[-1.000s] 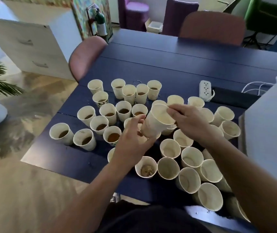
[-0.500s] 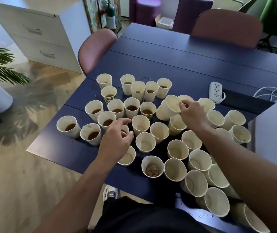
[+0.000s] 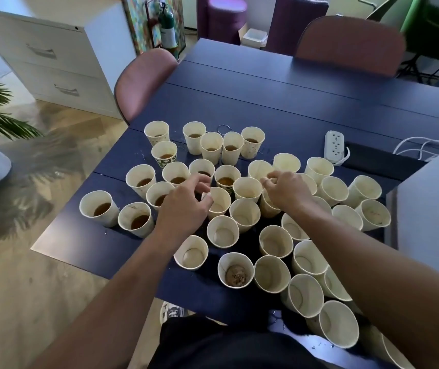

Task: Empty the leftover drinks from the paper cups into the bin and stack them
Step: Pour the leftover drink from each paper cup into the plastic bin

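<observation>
Dark blue surface (image 3: 279, 107): right-side cream paper cups (image 3: 275, 242) look drained, left cluster of brown-drink cups (image 3: 140, 179) still full, nothing stacked; bin not clearly in view. Left hand (image 3: 183, 209) fingers loosely spread over an empty cup's rim, gripping nothing. Right hand (image 3: 287, 190) curled, pinching a cup rim.

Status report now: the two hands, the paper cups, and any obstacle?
Left hand open, fingers above a cup rim. Right hand curled among empty cups, grip unclear. Far-left cups hold brown drink; none stacked. Cups crowd tightly.
</observation>
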{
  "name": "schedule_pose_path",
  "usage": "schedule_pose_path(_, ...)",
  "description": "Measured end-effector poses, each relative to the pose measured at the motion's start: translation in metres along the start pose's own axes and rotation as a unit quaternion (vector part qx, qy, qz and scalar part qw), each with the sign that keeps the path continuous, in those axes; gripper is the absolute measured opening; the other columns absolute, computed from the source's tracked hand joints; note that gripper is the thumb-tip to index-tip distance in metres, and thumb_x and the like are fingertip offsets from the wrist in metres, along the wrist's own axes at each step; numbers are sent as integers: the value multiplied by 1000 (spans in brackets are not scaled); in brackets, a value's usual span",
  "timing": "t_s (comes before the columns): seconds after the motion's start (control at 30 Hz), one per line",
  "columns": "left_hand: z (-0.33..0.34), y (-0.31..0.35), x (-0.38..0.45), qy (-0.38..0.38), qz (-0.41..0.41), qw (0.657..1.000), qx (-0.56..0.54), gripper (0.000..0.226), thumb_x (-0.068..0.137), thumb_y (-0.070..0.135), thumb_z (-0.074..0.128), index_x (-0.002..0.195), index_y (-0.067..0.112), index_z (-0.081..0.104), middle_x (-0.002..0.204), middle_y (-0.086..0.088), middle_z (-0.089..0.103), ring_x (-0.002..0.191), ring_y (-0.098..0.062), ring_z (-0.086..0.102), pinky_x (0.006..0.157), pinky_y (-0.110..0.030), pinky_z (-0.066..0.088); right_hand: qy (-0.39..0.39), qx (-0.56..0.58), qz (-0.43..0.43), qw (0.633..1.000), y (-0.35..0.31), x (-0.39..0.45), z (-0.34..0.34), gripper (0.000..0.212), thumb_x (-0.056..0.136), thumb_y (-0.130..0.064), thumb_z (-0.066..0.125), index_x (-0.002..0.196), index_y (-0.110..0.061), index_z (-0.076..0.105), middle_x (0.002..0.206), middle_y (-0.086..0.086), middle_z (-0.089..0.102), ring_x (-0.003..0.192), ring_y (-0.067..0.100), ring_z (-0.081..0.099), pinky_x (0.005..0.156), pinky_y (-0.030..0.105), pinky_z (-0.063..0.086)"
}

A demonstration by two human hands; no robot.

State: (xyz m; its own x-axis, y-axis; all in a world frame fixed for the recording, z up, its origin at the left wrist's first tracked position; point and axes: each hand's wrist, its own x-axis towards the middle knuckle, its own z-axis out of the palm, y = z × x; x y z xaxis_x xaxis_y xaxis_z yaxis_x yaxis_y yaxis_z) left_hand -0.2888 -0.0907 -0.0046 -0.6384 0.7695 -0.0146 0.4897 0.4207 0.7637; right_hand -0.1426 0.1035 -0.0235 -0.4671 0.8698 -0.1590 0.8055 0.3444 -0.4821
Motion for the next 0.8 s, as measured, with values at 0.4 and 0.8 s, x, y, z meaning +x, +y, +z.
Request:
schedule_pose_path(0.4, 57, 18, 114, -144, 111, 903, 389, 32, 103, 20, 44, 133, 23, 53, 129, -12, 60, 119, -33, 54, 96, -44, 46, 21, 52, -24, 998, 26, -38, -18, 29, 98, -41, 58, 123, -28, 65, 105, 2, 72, 94, 18, 65, 79, 35, 52)
schedule_pose_path(0.8, 62, 28, 140, -149, 115, 825, 533, 24, 101, 8, 49, 123, 13, 60, 126, -9, 65, 117, -28, 61, 90, -36, 47, 51, 56, -67, 995, 52, -58, -18, 21, 92, -31, 67, 113, -25, 71, 74, -15, 60, 73, 5, 55, 78, 28, 50)
